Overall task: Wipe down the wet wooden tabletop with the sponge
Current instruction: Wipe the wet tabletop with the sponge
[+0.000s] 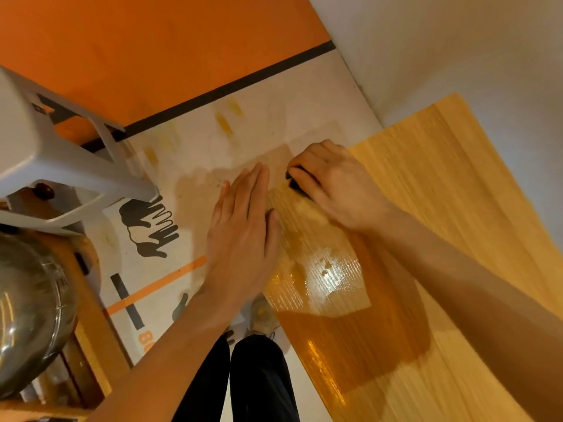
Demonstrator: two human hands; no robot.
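Observation:
The wooden tabletop (pixel 441 184) fills the right side of the head view, with a shiny wet patch (pixel 329 275) near its left edge. My right hand (pixel 332 184) grips a dark sponge (pixel 297 184) and presses it down at the table's left edge; only a small part of the sponge shows under the fingers. My left hand (pixel 243 233) lies flat with straight fingers just off that same edge, beside the sponge, thumb touching the wood.
A white plastic stool (pixel 45 153) stands at the left on an orange and white printed floor (pixel 182 86). A metal bowl (pixel 27 312) sits on a wooden shelf lower left. My legs in dark trousers (pixel 259 379) are below. A white wall (pixel 457 50) is behind the table.

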